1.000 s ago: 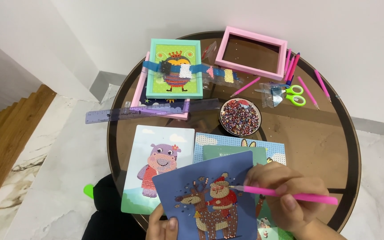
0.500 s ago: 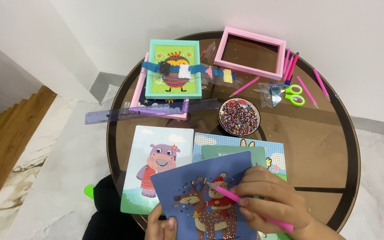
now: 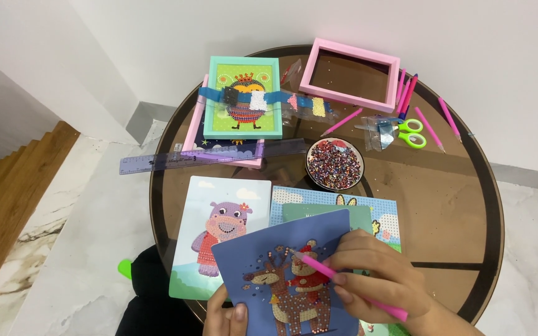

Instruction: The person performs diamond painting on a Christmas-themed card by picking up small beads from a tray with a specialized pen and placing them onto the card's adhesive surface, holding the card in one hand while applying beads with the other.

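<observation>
Two hands work over one dark blue card with a beaded reindeer picture [image 3: 287, 274], which is held tilted up at the near edge of the round glass table [image 3: 443, 205]. The right hand [image 3: 375, 277] has its fingers pinched around a pink pen tool [image 3: 344, 283], whose tip touches the figure riding above the reindeer. The left hand [image 3: 222, 314] grips the card's lower left corner, thumb on top, fingers hidden beneath.

Just behind the blue card, partly covered by it, lie a green card [image 3: 331, 211] and under that a dotted blue card [image 3: 381, 214]. Just left of the blue card lies a card showing a purple hippo [image 3: 222, 230]. Beyond the blue card, toward the table's middle, sits a small round dish of mixed beads [image 3: 336, 164]. Farther back and left of the dish, a purple ruler [image 3: 213, 155] juts past the table's edge, and behind it a teal-framed bird picture [image 3: 243, 96] rests on a pink frame [image 3: 228, 149]. Small bags of beads [image 3: 309, 104] lie right of the bird picture. An empty pink frame [image 3: 350, 73] stands behind the dish, with green scissors [image 3: 411, 132] and several loose pink pens [image 3: 431, 127] to its right.
</observation>
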